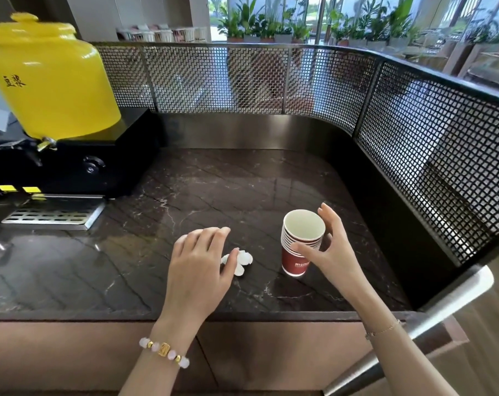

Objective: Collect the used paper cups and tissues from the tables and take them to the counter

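Note:
A stack of red paper cups (pixel 296 260) with white insides stands upright on the dark marble counter (pixel 185 195). My right hand (pixel 328 250) curves loosely around the stack from the right. Its thumb touches the front of the cups, and its fingers are spread behind the rim with a gap to the palm. A crumpled white tissue (pixel 242 261) lies on the counter just left of the cups. My left hand (pixel 196 261) hovers over the tissue's left side with relaxed, nearly straight fingers, and its thumb partly covers the tissue.
A yellow drink dispenser (pixel 48 81) sits on a black base (pixel 105 155) at the back left, with a metal drip tray (pixel 54 215) in front. A black mesh screen (pixel 414 132) walls the counter's back and right. A metal rail (pixel 442 304) runs at the lower right.

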Motion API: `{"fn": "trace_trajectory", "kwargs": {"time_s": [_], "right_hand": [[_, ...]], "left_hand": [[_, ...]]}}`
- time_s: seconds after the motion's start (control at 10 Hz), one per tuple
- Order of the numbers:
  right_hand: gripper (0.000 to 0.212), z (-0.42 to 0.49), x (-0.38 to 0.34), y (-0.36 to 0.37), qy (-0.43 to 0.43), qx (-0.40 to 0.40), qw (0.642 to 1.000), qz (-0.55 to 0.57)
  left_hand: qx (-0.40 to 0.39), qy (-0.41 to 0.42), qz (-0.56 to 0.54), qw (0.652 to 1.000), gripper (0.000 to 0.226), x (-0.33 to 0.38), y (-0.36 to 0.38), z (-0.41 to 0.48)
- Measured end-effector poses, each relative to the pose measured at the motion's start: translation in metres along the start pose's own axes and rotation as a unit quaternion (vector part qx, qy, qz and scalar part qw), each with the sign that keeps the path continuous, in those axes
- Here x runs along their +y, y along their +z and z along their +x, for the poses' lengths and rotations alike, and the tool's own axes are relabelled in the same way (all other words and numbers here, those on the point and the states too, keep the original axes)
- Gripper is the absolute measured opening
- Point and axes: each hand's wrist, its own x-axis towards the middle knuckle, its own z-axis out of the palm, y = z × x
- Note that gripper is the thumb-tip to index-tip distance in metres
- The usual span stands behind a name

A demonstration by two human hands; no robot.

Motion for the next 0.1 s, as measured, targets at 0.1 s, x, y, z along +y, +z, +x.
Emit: {"fn": "trace_trajectory", "kwargs": {"time_s": [0.1], "right_hand": [[0.083, -0.0040, -0.0171, -0.0012, -0.038, 0.035, 0.998, -0.046]], "left_hand": [[-0.005, -0.001, -0.009, 1.000, 0.043, -0.0008, -0.0074, 0.0028]]}}
